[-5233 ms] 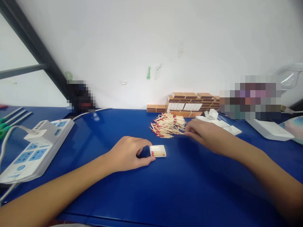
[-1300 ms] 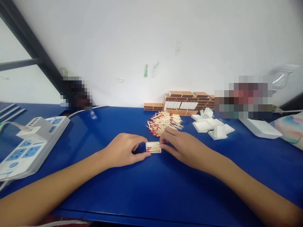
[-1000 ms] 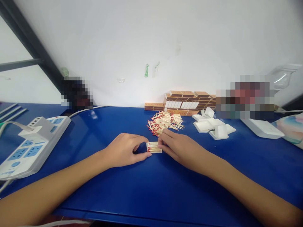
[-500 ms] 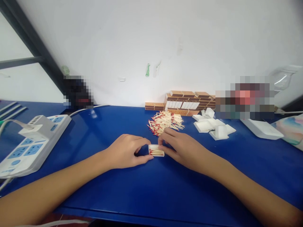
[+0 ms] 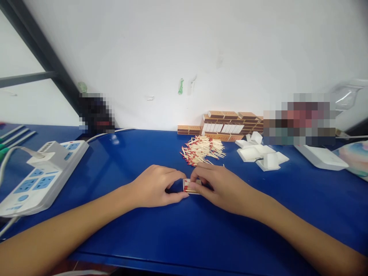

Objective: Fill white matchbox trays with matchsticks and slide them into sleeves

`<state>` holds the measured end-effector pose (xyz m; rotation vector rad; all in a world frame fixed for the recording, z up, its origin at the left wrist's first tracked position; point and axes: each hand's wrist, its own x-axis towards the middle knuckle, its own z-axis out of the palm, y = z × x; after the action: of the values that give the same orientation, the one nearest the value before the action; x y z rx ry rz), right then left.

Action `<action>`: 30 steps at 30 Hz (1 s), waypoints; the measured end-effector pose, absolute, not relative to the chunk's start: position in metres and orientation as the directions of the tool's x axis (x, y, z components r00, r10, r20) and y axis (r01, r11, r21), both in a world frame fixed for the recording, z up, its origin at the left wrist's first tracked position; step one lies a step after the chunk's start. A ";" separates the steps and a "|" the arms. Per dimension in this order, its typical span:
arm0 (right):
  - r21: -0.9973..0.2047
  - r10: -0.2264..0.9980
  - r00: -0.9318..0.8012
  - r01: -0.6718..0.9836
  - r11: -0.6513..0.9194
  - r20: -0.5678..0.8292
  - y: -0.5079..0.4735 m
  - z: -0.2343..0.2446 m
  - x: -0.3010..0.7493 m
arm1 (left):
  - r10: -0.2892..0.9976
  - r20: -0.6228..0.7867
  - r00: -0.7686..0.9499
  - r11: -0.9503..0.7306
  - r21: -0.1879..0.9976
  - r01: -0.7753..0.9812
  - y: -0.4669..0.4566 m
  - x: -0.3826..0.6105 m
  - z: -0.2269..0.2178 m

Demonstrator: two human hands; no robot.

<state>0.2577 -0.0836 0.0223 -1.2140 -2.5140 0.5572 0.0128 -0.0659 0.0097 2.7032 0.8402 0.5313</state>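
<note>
A small white matchbox tray [image 5: 184,185] lies on the blue table, with red-headed matches [image 5: 190,190] inside along its near side. My left hand [image 5: 156,186] closes thumb and fingers around the tray's left end, holding it. Over the right part of the tray, my right hand [image 5: 230,189] has its thumb and fingers pinched together on matches, whose red heads show at the left of the fingertips. Its fingers hide much of the tray. Just beyond the right hand lies a loose heap of matches [image 5: 204,149].
Brown matchboxes [image 5: 225,137] are stacked against the wall. Several white matchbox trays [image 5: 249,154] lie to the right of the heap. A white power strip [image 5: 73,163] with a plugged-in adapter is at the left. A white device [image 5: 322,158] stands at the right.
My right hand has moved slightly down and left over the tray, with matches now at its fingertips. My left hand keeps its hold on the tray.
</note>
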 end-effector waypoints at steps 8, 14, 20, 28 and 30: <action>-0.431 0.754 -0.644 0.648 0.628 0.130 -0.083 0.018 0.261 | 0.584 0.261 0.769 -0.800 0.349 0.489 -0.064 0.015 0.008; -0.565 0.728 -0.682 0.573 0.594 0.073 -0.087 0.025 0.260 | 0.572 0.270 0.774 -0.810 0.336 0.481 -0.065 0.013 0.009; -0.549 0.724 -0.688 0.586 0.596 0.051 -0.088 0.025 0.259 | 0.566 0.289 0.772 -0.815 0.336 0.471 -0.065 0.014 0.009; -0.505 0.767 -0.637 0.639 0.580 0.075 -0.089 0.023 0.258 | 0.571 0.298 0.765 -0.814 0.329 0.479 -0.065 0.014 0.009; -0.526 0.760 -0.640 0.612 0.591 0.110 -0.081 0.029 0.270 | 0.585 0.301 0.753 -0.804 0.336 0.491 -0.064 0.014 0.009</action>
<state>0.2702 -0.0810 0.0290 -1.1154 -2.4999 0.6464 0.0142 -0.0645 0.0095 2.7157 0.8470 0.5822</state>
